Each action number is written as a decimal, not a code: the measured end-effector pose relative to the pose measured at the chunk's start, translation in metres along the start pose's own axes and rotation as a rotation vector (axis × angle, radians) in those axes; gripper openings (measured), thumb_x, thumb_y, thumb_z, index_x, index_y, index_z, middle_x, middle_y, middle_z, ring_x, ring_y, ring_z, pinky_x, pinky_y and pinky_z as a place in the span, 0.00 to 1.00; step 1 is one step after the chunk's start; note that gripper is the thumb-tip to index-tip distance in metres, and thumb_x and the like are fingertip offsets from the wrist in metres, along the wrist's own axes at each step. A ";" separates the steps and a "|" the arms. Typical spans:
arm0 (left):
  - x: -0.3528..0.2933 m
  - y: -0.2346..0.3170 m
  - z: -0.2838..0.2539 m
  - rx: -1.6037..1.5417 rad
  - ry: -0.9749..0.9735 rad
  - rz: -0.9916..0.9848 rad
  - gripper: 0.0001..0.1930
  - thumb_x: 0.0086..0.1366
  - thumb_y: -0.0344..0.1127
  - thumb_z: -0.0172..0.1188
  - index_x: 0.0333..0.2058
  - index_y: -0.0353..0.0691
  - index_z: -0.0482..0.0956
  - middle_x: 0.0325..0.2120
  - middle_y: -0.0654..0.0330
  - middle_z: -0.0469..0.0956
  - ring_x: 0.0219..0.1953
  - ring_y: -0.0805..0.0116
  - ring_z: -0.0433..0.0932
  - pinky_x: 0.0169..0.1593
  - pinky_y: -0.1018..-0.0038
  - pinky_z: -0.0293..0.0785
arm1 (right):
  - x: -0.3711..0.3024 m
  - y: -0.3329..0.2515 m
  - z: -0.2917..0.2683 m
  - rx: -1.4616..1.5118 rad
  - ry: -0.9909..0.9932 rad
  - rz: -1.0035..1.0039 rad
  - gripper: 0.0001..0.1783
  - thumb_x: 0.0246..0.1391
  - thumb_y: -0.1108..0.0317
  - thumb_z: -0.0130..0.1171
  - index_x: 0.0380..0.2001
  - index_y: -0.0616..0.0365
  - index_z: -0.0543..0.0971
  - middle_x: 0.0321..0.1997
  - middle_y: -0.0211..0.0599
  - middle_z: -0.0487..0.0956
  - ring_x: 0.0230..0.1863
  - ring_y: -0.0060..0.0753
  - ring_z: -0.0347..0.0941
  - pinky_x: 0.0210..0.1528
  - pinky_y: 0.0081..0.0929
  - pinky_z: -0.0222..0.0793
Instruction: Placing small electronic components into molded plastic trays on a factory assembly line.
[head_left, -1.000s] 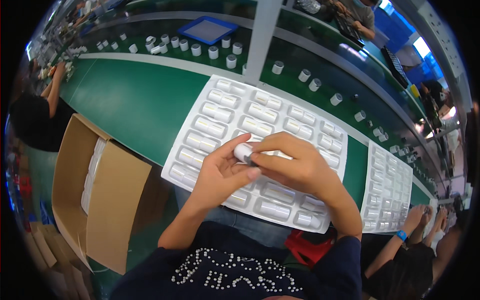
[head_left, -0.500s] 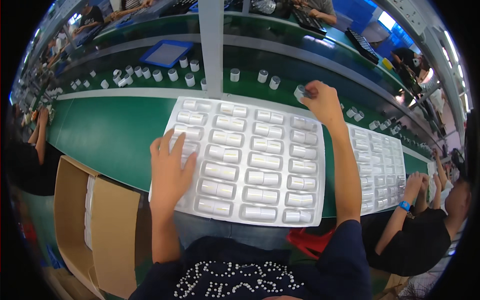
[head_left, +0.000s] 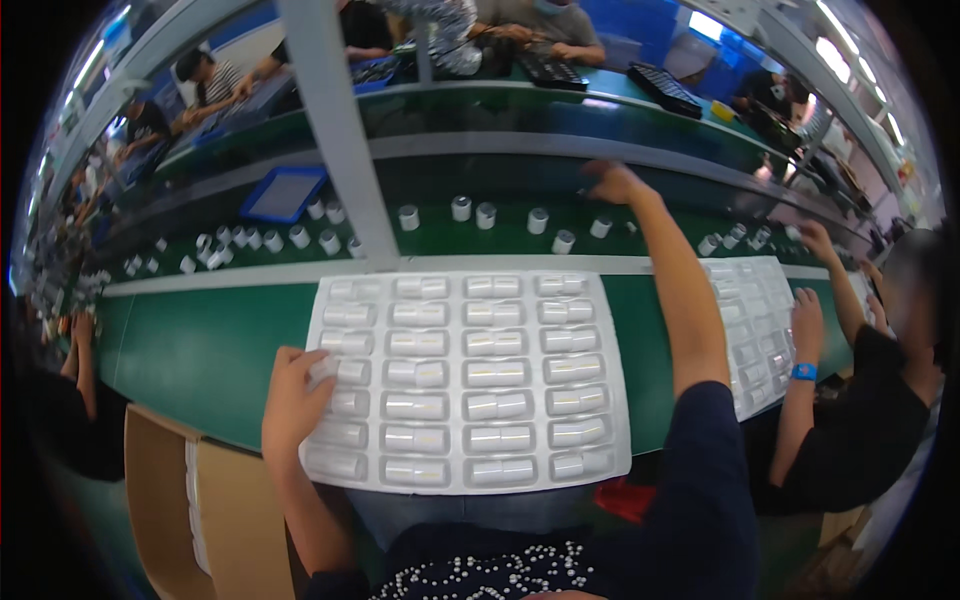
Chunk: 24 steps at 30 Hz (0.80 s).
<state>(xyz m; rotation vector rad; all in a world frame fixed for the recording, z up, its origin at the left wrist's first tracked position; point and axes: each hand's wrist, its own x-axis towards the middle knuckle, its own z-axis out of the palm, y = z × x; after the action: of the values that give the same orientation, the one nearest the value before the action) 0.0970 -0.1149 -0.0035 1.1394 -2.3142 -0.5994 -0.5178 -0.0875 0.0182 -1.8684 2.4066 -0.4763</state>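
A white blister tray (head_left: 455, 385) lies in front of me, with white cylinders (head_left: 497, 405) in pairs in its pockets. My left hand (head_left: 292, 398) is at the tray's left edge, thumb and fingers closed around a white cylinder (head_left: 322, 371) at a left-column pocket. Stretched out over the far green surface, my right hand (head_left: 617, 184) is smeared by motion; its fingers and anything in them cannot be made out. Several loose white cylinders stand below it, the nearest being a cylinder with a grey top (head_left: 538, 221) and another (head_left: 600, 227).
A pale rail (head_left: 440, 264) and a slanting metal post (head_left: 340, 130) stand beyond the tray. A blue tray (head_left: 284, 194) lies far left. An open cardboard box (head_left: 240, 510) is at lower left. A co-worker's hand (head_left: 806, 322) is beside a second blister tray (head_left: 745, 330) on the right.
My left hand has gone from spread fingers over the tray to a closed grip at its left edge. My right hand has moved off the cylinder it was touching. The view has tilted.
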 end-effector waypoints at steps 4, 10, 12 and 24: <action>0.002 -0.005 0.001 -0.094 0.026 -0.055 0.18 0.50 0.27 0.67 0.42 0.35 0.79 0.32 0.58 0.74 0.27 0.70 0.69 0.33 0.73 0.69 | 0.022 0.034 0.044 0.104 -0.115 0.038 0.26 0.39 0.59 0.71 0.46 0.54 0.82 0.47 0.44 0.81 0.50 0.42 0.77 0.56 0.36 0.71; -0.005 -0.017 -0.002 -0.186 0.117 -0.116 0.16 0.58 0.29 0.64 0.46 0.34 0.76 0.39 0.58 0.75 0.35 0.71 0.72 0.39 0.76 0.71 | 0.023 -0.011 0.039 0.360 0.232 0.080 0.12 0.47 0.65 0.64 0.35 0.57 0.83 0.35 0.42 0.82 0.38 0.36 0.80 0.45 0.33 0.74; 0.005 -0.009 0.006 -0.271 0.170 -0.064 0.16 0.61 0.29 0.62 0.48 0.35 0.74 0.41 0.59 0.75 0.38 0.71 0.73 0.42 0.77 0.71 | 0.003 -0.012 0.025 1.060 0.427 0.114 0.12 0.49 0.71 0.65 0.38 0.65 0.81 0.35 0.37 0.81 0.35 0.29 0.78 0.41 0.24 0.74; -0.044 0.091 0.036 -1.432 0.182 -0.232 0.21 0.71 0.39 0.51 0.58 0.35 0.67 0.51 0.53 0.70 0.34 0.77 0.66 0.35 0.82 0.64 | -0.122 -0.221 -0.006 1.955 -0.034 -0.048 0.15 0.68 0.64 0.45 0.49 0.63 0.73 0.37 0.40 0.74 0.36 0.35 0.75 0.43 0.31 0.75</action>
<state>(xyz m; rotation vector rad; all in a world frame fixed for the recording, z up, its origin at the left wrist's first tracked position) 0.0436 -0.0225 0.0106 0.6257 -1.0218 -1.7125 -0.2799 -0.0184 0.0671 -0.7951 0.7054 -1.7328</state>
